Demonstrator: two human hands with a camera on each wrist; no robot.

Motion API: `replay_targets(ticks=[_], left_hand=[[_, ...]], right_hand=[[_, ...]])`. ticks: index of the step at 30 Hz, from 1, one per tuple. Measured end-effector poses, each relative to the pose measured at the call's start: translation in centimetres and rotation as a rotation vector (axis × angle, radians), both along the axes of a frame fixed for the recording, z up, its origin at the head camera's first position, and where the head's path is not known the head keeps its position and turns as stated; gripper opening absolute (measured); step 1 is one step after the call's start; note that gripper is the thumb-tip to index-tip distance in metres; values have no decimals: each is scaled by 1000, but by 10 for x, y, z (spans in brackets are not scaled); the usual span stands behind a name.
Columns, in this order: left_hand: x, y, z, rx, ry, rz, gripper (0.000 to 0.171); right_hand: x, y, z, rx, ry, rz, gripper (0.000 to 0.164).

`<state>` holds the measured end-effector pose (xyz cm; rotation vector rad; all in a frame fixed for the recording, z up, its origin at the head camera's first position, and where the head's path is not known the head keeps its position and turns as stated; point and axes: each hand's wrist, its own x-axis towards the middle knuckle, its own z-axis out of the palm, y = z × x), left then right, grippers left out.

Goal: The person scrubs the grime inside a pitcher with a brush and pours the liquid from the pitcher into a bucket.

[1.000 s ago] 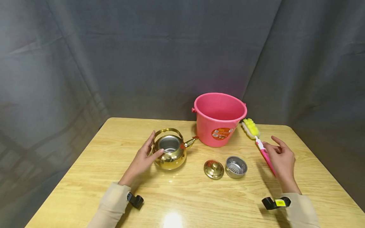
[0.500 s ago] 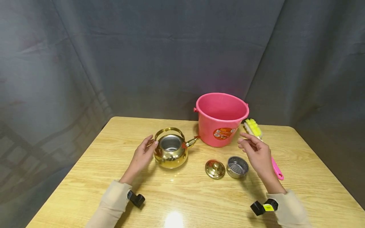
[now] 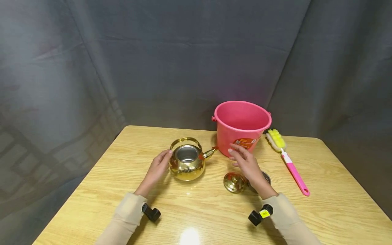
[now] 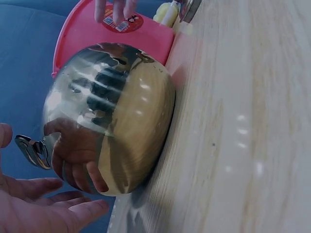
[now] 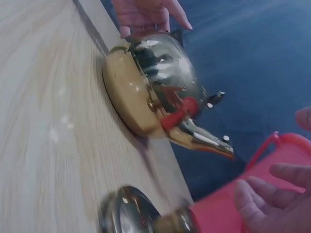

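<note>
A shiny gold teapot [image 3: 187, 170] stands upright on the table without its lid, its arched handle raised and its spout towards the pink bucket. My left hand [image 3: 159, 166] is at the teapot's left side, fingers loosely extended beside its body; the left wrist view shows the palm and fingers [image 4: 53, 208] facing the gold wall. My right hand [image 3: 246, 165] hovers in front of the bucket, holding nothing, with fingers relaxed. Below it lies the gold lid [image 3: 234, 182], knob up. A metal strainer [image 3: 267, 177] sits beside the lid, mostly hidden behind my right hand and wrist.
The pink bucket [image 3: 240, 127] with an orange label stands at the back of the table [image 3: 171, 217]. To its right lies a sponge brush [image 3: 294, 173] with a pink handle and yellow head. Grey curtains [image 3: 196, 61] hang behind the table.
My right hand has moved left, from over the brush handle, past the strainer, to near the lid and bucket. My left hand has drawn its thumb back from the teapot's opening.
</note>
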<state>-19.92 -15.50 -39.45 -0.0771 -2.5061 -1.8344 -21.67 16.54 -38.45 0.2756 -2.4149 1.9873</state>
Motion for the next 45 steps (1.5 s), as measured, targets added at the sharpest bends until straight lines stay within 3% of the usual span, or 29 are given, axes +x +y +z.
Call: replay_targets(ticks=[15, 27, 35, 45], left_hand=[[-1, 2, -1, 287, -112, -58, 63], [-3, 5, 4, 378, -224, 13, 60], [-6, 6, 4, 395, -259, 71, 58], [-6, 10, 10, 416, -340, 41, 71]], right_hand=[[-25, -42, -11, -163, -190, 107, 65], [-37, -58, -12, -133, -233, 171, 70], [-45, -65, -4, -35, -248, 198, 81], [-51, -67, 5, 28, -341, 217, 87]])
